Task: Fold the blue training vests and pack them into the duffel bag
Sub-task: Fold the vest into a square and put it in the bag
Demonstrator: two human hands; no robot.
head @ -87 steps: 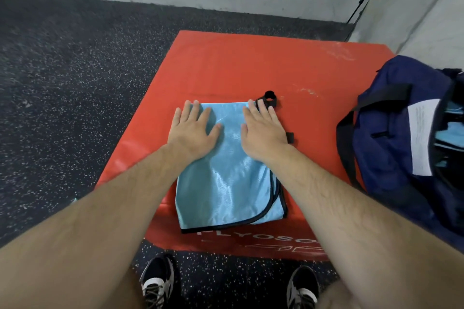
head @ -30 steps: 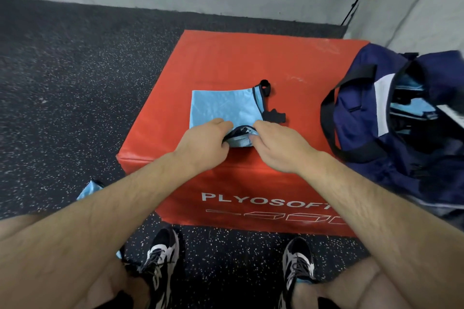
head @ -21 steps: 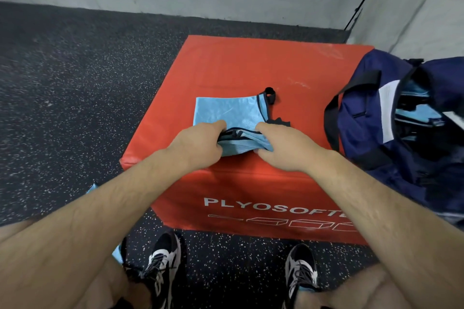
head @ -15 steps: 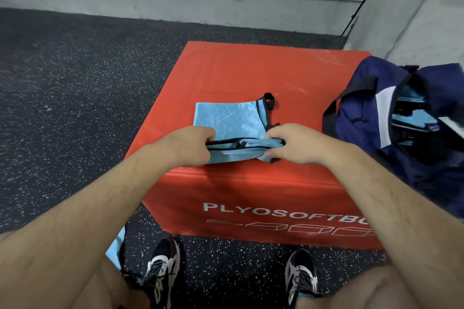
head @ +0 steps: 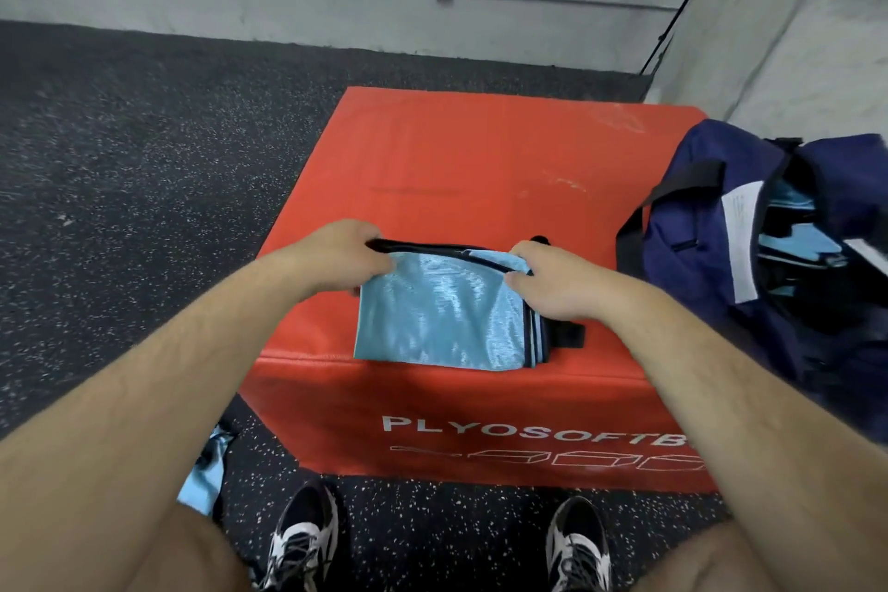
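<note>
Folded blue vest (head: pixel 442 317) lies at the plyo box (head: pixel 480 159) near edge, mid-way. left hand (head: pixel 343 257) and right hand (head: pixel 552 284) each pinch a far corner, fingers clamped on fabric, likely keeping the layers aligned. Open duffel bag (head: pixel 692 226) sits at the box's right edge, vests inside, so a short carry. spare vest (head: pixel 206 481) lies on the floor.

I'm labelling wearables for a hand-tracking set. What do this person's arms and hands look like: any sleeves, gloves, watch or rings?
The left forearm and right forearm are bare to the picture's edge, with visible hair and no sleeve in view. The left hand and right hand wear no gloves; no watch, band or ring shows on either wrist or hand.
</note>
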